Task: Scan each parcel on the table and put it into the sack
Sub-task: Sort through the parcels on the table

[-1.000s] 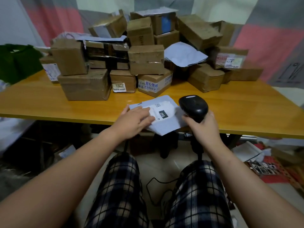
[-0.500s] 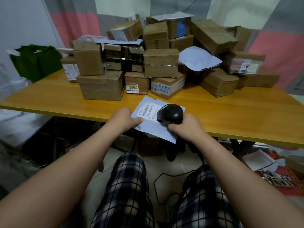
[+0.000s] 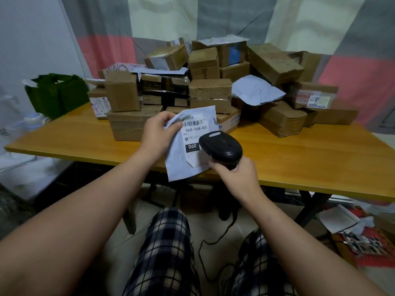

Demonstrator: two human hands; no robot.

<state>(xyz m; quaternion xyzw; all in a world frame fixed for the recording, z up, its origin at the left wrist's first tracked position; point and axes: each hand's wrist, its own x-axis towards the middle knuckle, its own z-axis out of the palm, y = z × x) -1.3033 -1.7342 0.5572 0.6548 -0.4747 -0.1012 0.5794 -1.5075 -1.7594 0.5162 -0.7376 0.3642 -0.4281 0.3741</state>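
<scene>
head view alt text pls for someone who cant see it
A person's left hand holds up a pale mailer with a barcode label while the right hand aims a black handheld scanner at it. Behind, cardboard boxes are piled on a wooden table.

Grey, pink and white curtain (image 3: 213,22) behind; loose papers (image 3: 339,218) on the floor, right.
</scene>
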